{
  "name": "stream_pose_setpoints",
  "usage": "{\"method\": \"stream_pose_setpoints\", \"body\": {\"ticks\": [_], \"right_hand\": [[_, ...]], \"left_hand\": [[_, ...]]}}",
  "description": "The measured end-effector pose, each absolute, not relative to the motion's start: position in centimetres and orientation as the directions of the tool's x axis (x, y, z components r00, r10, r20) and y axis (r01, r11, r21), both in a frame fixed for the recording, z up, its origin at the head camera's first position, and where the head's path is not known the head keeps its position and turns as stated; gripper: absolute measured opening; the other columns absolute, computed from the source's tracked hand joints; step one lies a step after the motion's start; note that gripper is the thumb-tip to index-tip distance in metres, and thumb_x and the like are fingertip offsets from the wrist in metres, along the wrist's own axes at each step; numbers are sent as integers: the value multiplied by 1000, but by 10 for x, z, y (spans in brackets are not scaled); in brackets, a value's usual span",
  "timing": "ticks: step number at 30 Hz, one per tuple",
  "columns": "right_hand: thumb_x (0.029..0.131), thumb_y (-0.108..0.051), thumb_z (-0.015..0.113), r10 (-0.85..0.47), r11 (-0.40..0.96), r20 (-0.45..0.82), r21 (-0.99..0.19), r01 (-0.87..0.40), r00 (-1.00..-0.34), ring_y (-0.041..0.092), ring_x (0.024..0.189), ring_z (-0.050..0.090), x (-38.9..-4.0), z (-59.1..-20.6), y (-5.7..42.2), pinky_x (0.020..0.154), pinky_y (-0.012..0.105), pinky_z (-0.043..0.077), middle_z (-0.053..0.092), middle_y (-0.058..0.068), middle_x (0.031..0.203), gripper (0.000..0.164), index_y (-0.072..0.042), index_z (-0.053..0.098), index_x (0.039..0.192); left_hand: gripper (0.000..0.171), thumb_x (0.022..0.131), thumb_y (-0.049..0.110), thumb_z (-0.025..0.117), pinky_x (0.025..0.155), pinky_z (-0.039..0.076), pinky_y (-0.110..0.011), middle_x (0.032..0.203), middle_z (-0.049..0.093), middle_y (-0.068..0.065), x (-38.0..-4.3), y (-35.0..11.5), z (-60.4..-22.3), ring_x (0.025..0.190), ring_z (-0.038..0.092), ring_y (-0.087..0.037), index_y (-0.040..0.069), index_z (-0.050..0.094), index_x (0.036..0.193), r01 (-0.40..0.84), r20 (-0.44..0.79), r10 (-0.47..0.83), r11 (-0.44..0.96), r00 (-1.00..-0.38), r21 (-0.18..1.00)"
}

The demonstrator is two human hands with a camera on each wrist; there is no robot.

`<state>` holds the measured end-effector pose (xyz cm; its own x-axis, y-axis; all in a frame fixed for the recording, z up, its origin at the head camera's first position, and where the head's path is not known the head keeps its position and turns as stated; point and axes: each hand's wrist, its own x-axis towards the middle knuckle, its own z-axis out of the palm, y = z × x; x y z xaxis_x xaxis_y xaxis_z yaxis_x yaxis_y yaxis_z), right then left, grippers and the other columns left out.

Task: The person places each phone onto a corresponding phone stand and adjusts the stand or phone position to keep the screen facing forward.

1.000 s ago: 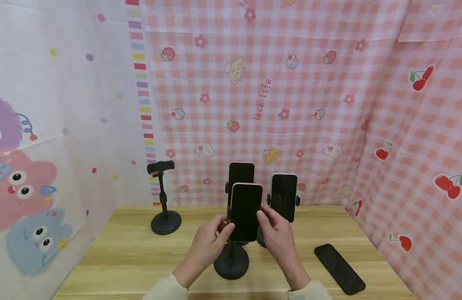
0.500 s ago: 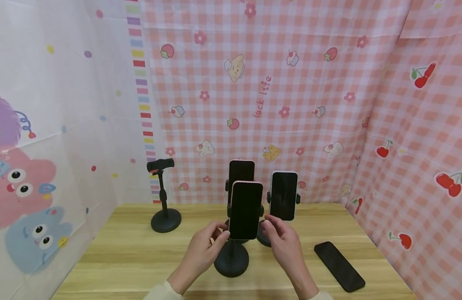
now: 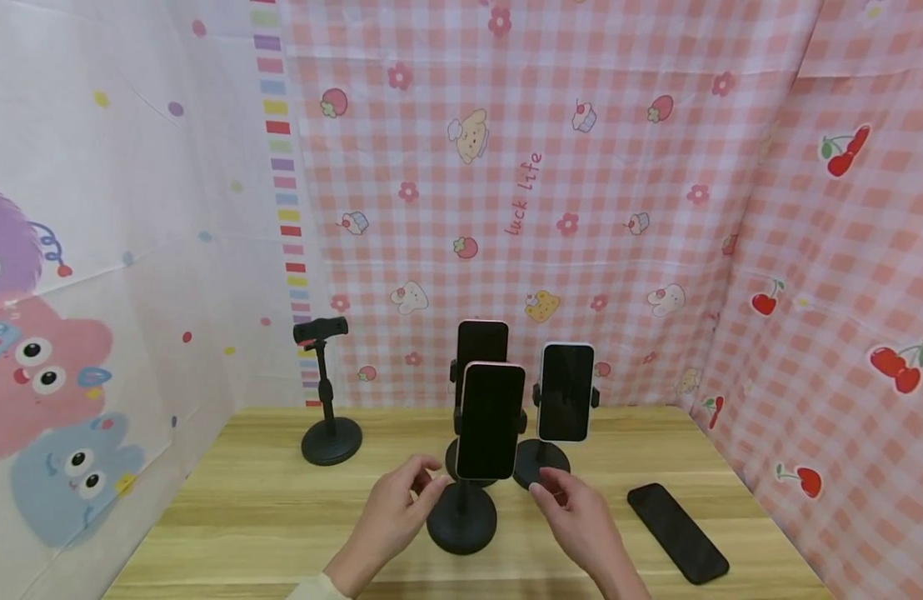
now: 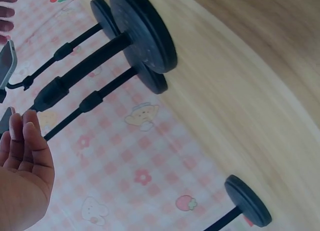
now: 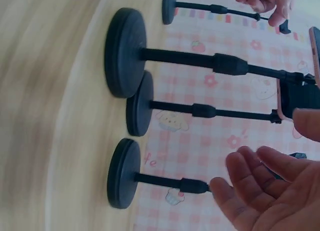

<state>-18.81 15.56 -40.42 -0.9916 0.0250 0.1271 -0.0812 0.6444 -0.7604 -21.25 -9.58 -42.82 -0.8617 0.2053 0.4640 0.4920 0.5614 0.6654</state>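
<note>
A smartphone [image 3: 491, 421] with a dark screen stands upright in the side clamps of the nearest black phone stand [image 3: 462, 518]. My left hand [image 3: 394, 512] is off to the left of that stand, fingers loosely bent and holding nothing. On the other side, my right hand [image 3: 577, 517] hovers with relaxed fingers, also holding nothing. In the right wrist view the right hand's fingers [image 5: 240, 176] are spread apart near the stand poles. Two more phones sit in stands behind: one partly hidden phone [image 3: 482, 342] and a white-edged phone [image 3: 566, 392].
At the left stands a black phone stand [image 3: 328, 392] with no phone in its clamp. Another dark phone [image 3: 677, 533] lies flat on the wooden table [image 3: 244, 517] at the right. Patterned cloth [image 3: 506, 167] hangs behind and along both sides.
Both hands have let go of the front phone and drawn back, down and outward. The phone stays in its stand, with the right clamp now showing.
</note>
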Motion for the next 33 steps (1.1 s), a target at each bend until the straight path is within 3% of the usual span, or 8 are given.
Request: {"method": "stream_pose_setpoints", "body": {"ticks": [13,22,33], "right_hand": [[88,-42,64,-116,821,44,-558,-120,-992,29,94,61,-186,-426,177,79,50,52,67,15,107,51,-1,63,118],[85,-42,66,-105,884,-62,-462,-65,-993,34,98,59,-185,-436,187,85,56,48,66,20,113,54,0,62,119],[83,-38,70,-82,931,-141,-365,-25,-987,33,91,60,-184,-445,194,79,55,50,66,20,103,50,1,64,113]], "left_hand": [[19,91,28,64,59,48,-32,76,60,3,-221,-114,-442,66,53,-10,11,64,98,439,399,244,725,-884,531],[28,89,32,65,65,53,-42,92,70,-11,-227,-129,-449,78,62,-20,6,66,99,357,271,255,818,-928,452],[32,85,30,68,70,53,-47,87,70,-12,-234,-152,-456,75,62,-24,0,67,97,284,173,236,891,-956,355]]}}
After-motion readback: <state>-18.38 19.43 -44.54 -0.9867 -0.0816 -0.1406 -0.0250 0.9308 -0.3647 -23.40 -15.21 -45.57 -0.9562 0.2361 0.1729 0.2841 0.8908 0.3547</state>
